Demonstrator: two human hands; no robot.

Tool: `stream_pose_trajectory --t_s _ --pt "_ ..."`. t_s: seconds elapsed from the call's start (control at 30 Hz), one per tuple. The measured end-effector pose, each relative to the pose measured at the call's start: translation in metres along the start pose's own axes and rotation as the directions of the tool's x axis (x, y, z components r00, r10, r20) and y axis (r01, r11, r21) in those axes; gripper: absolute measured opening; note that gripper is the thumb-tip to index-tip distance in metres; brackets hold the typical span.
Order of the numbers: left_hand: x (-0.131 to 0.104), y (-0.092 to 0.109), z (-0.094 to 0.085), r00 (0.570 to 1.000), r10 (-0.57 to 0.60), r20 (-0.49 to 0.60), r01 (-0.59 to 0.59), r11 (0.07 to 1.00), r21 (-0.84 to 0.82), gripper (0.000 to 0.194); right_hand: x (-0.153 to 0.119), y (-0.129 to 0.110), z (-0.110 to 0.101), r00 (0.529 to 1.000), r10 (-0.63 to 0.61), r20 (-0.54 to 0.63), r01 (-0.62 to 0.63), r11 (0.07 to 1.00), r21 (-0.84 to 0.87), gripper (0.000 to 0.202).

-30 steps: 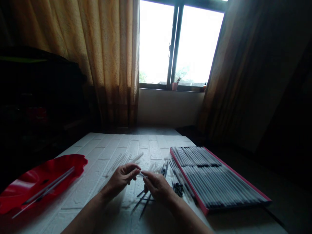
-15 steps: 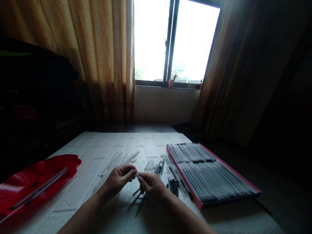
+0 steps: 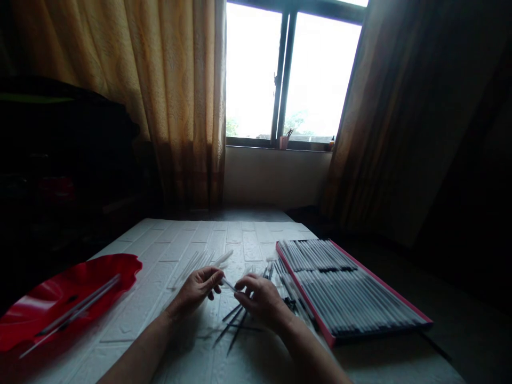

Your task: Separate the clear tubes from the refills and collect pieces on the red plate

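Observation:
Between my two hands is a thin pale tube point(image 3: 229, 284), slanting down to the right. My left hand point(image 3: 200, 287) pinches its upper left end. The fingers of my right hand point(image 3: 258, 297) are closed round its lower right end. Below the hands several dark thin rods point(image 3: 236, 333) lie crossed on the white brick-patterned table point(image 3: 120, 320). Clear tubes point(image 3: 194, 264) lie just beyond my left hand. Small black pieces point(image 3: 290, 304) sit to the right of my right hand, partly hidden by it.
A red tray point(image 3: 100, 266) with long thin tubes stands at the left. On the right, a pink-edged box point(image 3: 332, 341) holds rows of grey pens or tubes. Behind the table are curtains point(image 3: 180, 106), a window and a small cup point(image 3: 284, 142) on the sill.
My hands have moved slightly apart, and more of the pale tube shows between them. The whole view has shifted a little, so the table and window appear slightly lower and further right.

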State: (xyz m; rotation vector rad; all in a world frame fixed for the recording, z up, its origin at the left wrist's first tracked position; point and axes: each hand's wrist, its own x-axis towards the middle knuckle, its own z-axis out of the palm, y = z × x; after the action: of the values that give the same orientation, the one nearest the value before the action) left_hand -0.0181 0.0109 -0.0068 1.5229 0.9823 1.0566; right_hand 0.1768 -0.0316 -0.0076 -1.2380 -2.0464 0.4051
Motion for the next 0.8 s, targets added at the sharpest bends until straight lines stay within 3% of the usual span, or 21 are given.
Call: stream_pose_trajectory --t_s 0.13,0.23,0.3,0.37,0.47,0.57,0.7,0.8 --pt "-0.003 0.003 -0.001 1.000 0.005 0.022 -0.006 1.000 0.010 0.059 -0.002 -0.010 -0.009 0.999 -0.044 0.004 0.044 0.967 -0.249 0.012" --pt "-0.005 0.007 -0.002 1.000 0.019 -0.005 -0.019 1.000 -0.003 0.060 -0.003 -0.016 -0.021 1.000 -0.030 -0.008 0.026 0.953 -0.301 0.013" --pt "-0.006 0.009 -0.003 0.998 0.027 -0.054 -0.028 0.999 -0.020 0.061 -0.004 -0.016 -0.035 0.999 0.008 -0.051 -0.018 0.976 -0.215 0.014" --pt "-0.007 0.012 -0.005 0.994 0.032 -0.104 -0.036 0.999 -0.032 0.061 -0.007 -0.010 -0.055 0.995 0.073 -0.069 -0.074 0.997 -0.007 0.017" --pt "-0.008 0.014 -0.008 0.989 0.042 -0.145 -0.048 0.998 -0.041 0.059 -0.016 0.007 -0.091 0.983 0.181 -0.020 -0.163 0.924 0.347 0.030" --pt "-0.008 0.014 -0.010 0.986 0.053 -0.157 -0.061 0.997 -0.045 0.058 -0.029 0.033 -0.126 0.945 0.317 -0.079 -0.248 0.854 0.457 0.040" --pt "-0.009 0.015 -0.011 0.986 0.054 -0.160 -0.060 0.998 -0.033 0.058 -0.049 0.071 -0.154 0.874 0.460 -0.155 -0.387 0.852 0.352 0.043" --pt "-0.009 0.018 -0.012 0.984 0.053 -0.173 -0.056 0.998 -0.013 0.058 -0.061 0.087 -0.160 0.841 0.526 -0.128 -0.527 0.850 0.029 0.045"
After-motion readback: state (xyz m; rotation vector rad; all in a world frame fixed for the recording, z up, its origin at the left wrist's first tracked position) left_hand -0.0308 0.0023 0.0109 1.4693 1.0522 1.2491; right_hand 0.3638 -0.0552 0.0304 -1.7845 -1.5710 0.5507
